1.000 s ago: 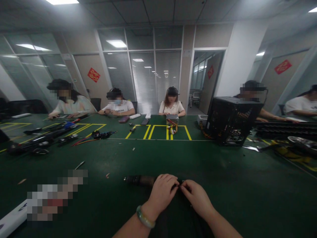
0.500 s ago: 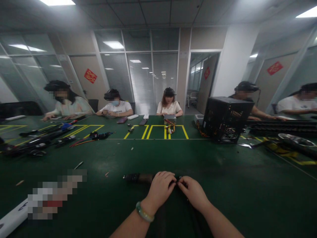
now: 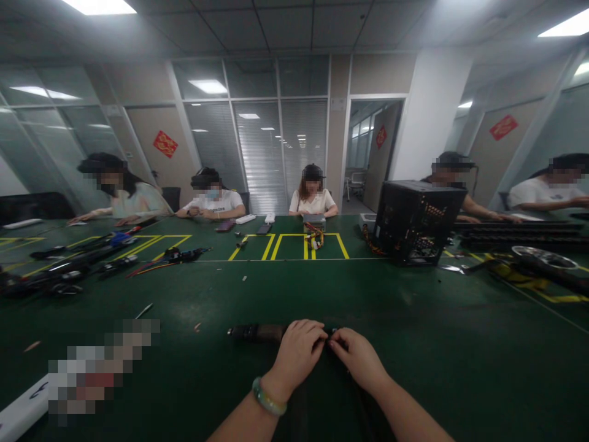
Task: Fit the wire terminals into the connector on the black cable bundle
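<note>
A long dark object, black at its left end with a small shiny tip and brownish further along, lies on the green tabletop in front of me. I cannot make out its kind. My left hand, with a green bangle at the wrist, is closed over its right part, fingers curled down. Close beside it, thumb and fingertips of my right hand are pinched at the object's right end. Whatever the right fingers hold is too small and hidden to name. A dark strip runs along the table below the right hand.
At lower left lies a white object, partly blurred out, near a thin rod. Black parts and cables are spread at left. A black computer case stands at right. Several people sit across the table, one behind a power supply.
The view has shifted very slightly. Both hands stay at the dark object, with only a slight change in the right fingers.
</note>
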Tool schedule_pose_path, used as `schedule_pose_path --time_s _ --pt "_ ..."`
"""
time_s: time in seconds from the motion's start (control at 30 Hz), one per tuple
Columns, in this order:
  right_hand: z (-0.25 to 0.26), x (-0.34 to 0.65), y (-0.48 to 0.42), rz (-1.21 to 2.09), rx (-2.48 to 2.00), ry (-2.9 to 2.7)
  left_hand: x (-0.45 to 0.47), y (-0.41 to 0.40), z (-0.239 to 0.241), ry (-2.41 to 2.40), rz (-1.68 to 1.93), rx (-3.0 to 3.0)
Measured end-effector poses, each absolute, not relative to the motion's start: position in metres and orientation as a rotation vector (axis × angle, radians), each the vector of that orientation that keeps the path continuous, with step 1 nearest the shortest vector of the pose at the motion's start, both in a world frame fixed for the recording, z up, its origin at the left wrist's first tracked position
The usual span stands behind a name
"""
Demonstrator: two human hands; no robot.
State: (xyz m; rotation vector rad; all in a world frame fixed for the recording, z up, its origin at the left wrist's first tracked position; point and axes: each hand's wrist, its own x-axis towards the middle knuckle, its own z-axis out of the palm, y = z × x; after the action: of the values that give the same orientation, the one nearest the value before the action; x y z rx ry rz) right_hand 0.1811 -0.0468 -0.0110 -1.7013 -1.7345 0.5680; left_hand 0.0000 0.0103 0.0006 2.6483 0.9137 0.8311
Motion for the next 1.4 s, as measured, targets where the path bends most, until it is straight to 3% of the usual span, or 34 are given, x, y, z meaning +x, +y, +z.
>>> schedule_pose_path --time_s 1.4 --pt "-0.0169 0.1840 -0.0391 0.573 -1.714 -1.748 0.0010 0.0157 0.0008 0.905 0.810 2.592"
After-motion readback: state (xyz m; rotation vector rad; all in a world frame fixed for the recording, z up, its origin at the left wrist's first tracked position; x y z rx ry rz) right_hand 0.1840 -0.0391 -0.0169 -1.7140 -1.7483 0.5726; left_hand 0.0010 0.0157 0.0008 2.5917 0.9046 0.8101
